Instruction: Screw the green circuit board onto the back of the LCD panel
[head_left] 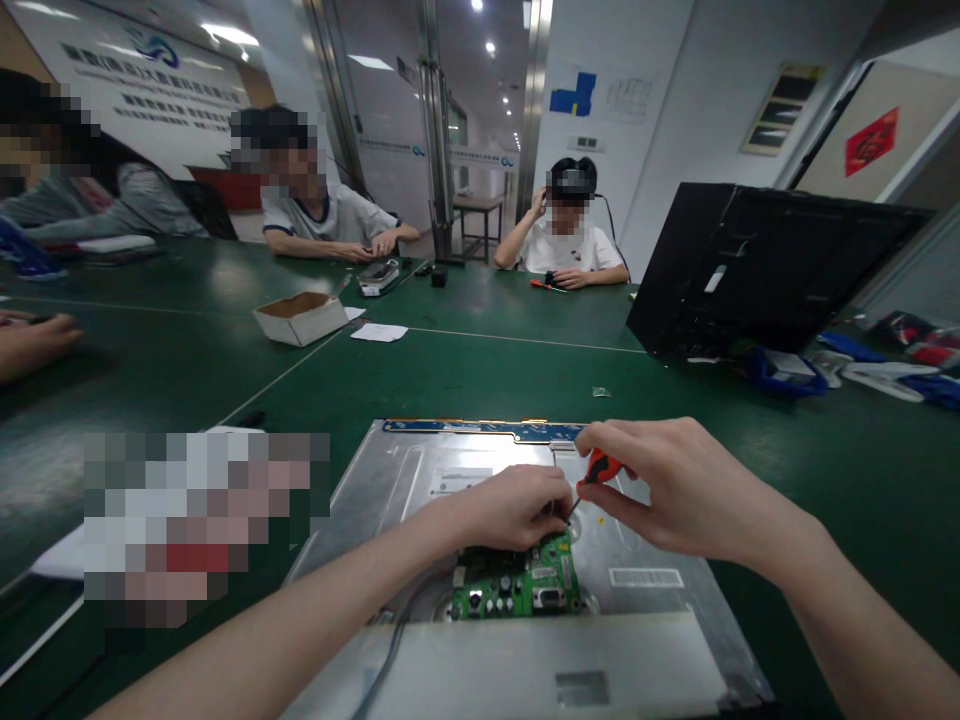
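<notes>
Pinching the orange-and-black screwdriver (600, 467) between thumb and fingers, the right hand (660, 480) in the head view is beyond and to the right of the green circuit board (514, 590), the tool's shaft slanting down toward the board's far right corner. The left hand (521, 505) lies curled over the board's far edge, its fingertips just beside the shaft's tip, though whether they grasp anything cannot be told. Beneath the board spreads a metal panel (645, 545), with a grey cable (394, 650) to the board's left.

The panel back (626, 555) looks smooth, satiny metal; the screwdriver handle (601, 467), plastic.
</notes>
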